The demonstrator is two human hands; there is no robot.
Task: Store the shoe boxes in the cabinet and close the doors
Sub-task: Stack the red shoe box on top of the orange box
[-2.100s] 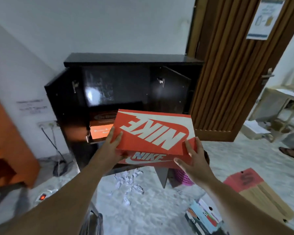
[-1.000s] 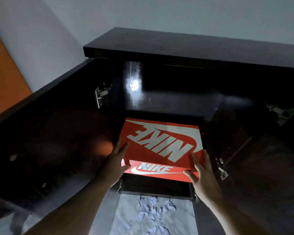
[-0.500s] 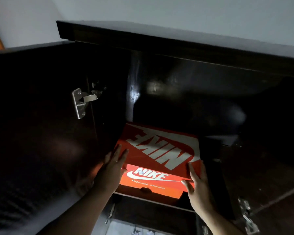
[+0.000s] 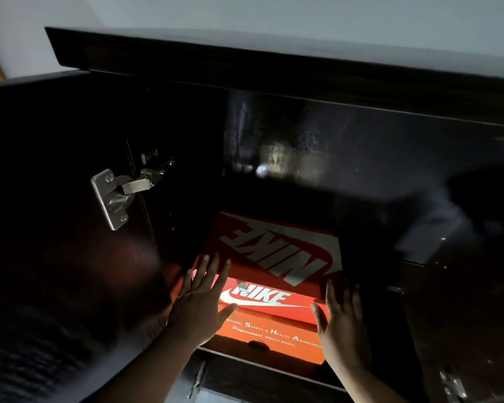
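Observation:
A red Nike shoe box [image 4: 274, 251] lies inside the dark cabinet [image 4: 274, 68], stacked on an orange safety-shoe box [image 4: 274, 335] that rests on the shelf. My left hand [image 4: 200, 303] has straight, spread fingers against the Nike box's front left corner. My right hand [image 4: 342, 318] is flat with straight fingers at the front right corner. Both cabinet doors stand open; the left door [image 4: 56, 228] fills the left side and the right door [image 4: 460, 315] the right.
A metal hinge [image 4: 114, 193] joins the left door to the cabinet wall. Another hinge [image 4: 453, 385] shows low on the right door. The cabinet's back panel [image 4: 288, 158] is glossy and reflective. A white wall rises above the cabinet top.
The Nike box went from held in the air in front of the cabinet to lying inside on the orange box. My hands slid from its sides to its front, fingers straightened.

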